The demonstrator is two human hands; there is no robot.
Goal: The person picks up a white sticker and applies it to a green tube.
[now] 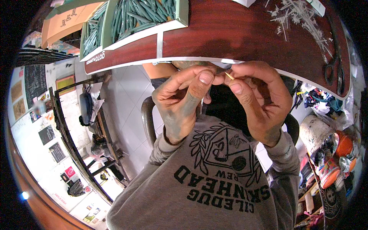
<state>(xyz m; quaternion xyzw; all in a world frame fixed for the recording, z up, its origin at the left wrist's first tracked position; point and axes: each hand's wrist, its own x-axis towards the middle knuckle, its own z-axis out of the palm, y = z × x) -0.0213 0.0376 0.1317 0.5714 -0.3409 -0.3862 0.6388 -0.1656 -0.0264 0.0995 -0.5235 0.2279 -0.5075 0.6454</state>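
Both my hands are raised close together just off the near edge of the dark red table [230, 38]. My right hand [264, 99] pinches a small, gold-coloured pointed piece [229, 76] between thumb and forefinger. To its left, my left hand [180, 99] has its thumb pressed against the forefinger. What lies in that pinch is hidden, and its fingertips almost meet those of the right hand.
Open boxes [183, 13] of slim dark green sticks [143, 17] stand at the table's far left. Thin clear plastic strips [295, 19] lie scattered at the far right, beside black scissors [332, 71]. A chair [147, 117] is below the table edge.
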